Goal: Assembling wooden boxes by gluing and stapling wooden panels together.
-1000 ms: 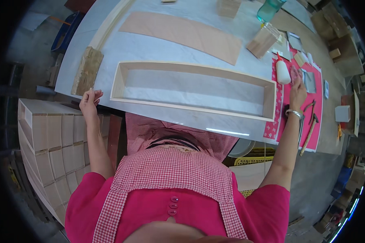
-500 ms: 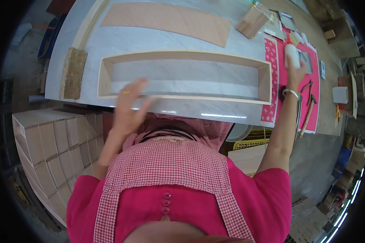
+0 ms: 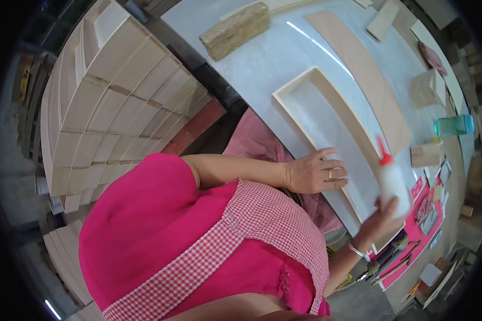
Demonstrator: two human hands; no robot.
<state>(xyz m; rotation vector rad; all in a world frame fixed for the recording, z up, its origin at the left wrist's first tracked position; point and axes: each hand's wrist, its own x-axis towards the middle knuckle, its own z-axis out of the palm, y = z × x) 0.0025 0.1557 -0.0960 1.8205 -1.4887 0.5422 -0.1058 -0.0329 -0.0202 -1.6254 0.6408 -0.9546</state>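
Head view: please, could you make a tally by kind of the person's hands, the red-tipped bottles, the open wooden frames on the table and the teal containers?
Hands: 2 (left hand, right hand)
Red-tipped bottle: 1
Open wooden frame: 1
Teal container: 1
Total: 5

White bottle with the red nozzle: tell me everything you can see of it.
The white plastic-looking squeeze bottle has a rounded, roughly cylindrical body topped by a red tapered nozzle. Blur softens its outline; its contents can't be told. The person's right-hand grip holds its lower part, nozzle toward the picture's top, leaning slightly left. It overlaps the pale wooden rectangular frame in view; whether they touch is unclear.
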